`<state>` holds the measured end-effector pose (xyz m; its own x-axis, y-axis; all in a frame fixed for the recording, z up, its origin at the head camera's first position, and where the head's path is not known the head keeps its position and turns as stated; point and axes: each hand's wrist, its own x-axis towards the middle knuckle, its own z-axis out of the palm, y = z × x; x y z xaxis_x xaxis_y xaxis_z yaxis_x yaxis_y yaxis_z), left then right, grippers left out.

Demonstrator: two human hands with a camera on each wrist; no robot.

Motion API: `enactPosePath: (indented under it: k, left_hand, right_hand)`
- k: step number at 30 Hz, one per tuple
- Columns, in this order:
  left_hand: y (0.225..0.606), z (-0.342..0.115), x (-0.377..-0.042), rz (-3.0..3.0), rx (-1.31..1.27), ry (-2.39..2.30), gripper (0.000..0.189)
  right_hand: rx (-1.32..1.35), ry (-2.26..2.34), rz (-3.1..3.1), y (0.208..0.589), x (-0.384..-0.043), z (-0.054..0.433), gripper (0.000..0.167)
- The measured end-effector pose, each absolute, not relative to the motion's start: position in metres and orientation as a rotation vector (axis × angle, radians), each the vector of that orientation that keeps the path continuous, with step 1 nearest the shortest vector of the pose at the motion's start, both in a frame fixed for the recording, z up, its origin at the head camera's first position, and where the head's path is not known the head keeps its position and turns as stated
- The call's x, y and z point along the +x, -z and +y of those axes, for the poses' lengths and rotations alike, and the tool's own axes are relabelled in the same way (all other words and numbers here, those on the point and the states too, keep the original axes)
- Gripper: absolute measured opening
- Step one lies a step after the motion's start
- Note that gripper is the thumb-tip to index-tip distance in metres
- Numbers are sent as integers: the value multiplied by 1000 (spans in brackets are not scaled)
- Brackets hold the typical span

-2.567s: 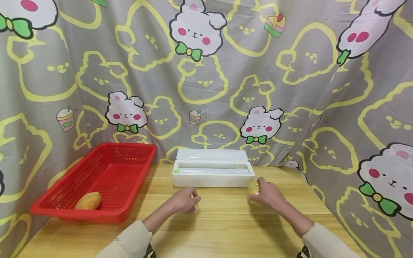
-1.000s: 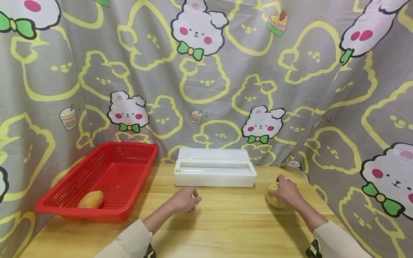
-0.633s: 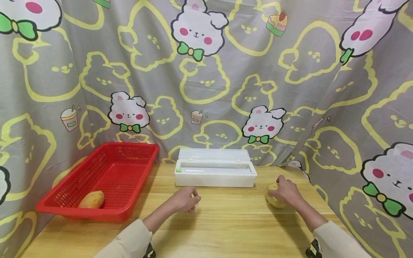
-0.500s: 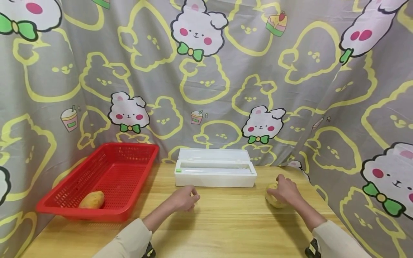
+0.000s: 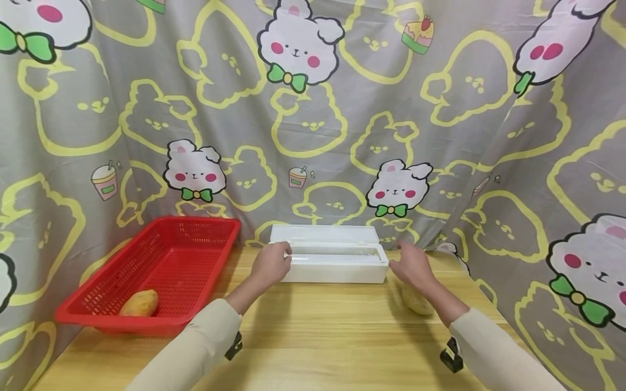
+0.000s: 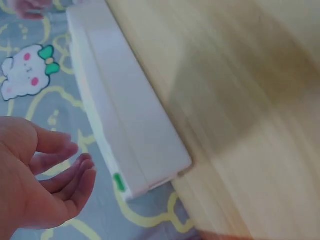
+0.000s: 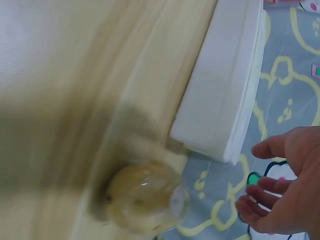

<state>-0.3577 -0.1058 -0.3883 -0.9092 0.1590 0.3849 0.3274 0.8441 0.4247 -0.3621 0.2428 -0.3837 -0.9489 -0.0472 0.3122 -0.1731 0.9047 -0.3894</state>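
A long white box [image 5: 337,273] with its lid raised stands at the back of the table; a roll shows inside and a green piece [image 6: 119,182] sits at one end. It looks like a cling film dispenser. My left hand [image 5: 271,263] is raised at its left end, fingers loosely bent, holding nothing. At the right end my right hand [image 5: 413,267] hovers, fingers loosely bent and holding nothing. A potato [image 5: 417,302] with a glossy, film-like wrap [image 7: 145,197] lies on the table below the right hand, partly hidden by it in the head view.
To the left stands a red perforated basket [image 5: 188,323] with one potato [image 5: 140,303] inside. The wooden table [image 5: 332,336] reaches back to a patterned curtain [image 5: 313,163], which also hangs along both sides.
The right hand carried the wrapped potato rightward, set it down and let go. Both hands have since moved forward to the two ends of the white box.
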Motion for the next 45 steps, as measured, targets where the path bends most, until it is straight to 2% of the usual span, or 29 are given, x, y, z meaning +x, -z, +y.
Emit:
enactPosePath:
  k: [6, 10, 14, 20, 30, 38, 45]
  left_hand:
    - [390, -105, -375, -2707, -343, 575, 17]
    - [392, -106, -384, -2769, -323, 504, 23]
    - [392, -107, -392, -2837, -275, 485, 33]
    - [394, -107, -399, -2891, -235, 520, 37]
    - [394, -105, -400, -2894, -214, 471, 29]
    - [393, -105, -402, -2919, -208, 465, 28]
    - [393, -106, -405, -2896, -158, 531, 30]
  right_hand:
    - [257, -582, -2669, 384, -379, 218, 34]
    - [266, -574, -2722, 389, -385, 205, 30]
    - [255, -550, -2765, 393, -393, 197, 33]
    - [201, -555, -2842, 397, -406, 190, 44]
    - [184, -476, -2959, 403, -416, 185, 55]
    - [188, -521, -2957, 404, -423, 182, 42]
    - [201, -486, -2957, 404, -424, 175, 40]
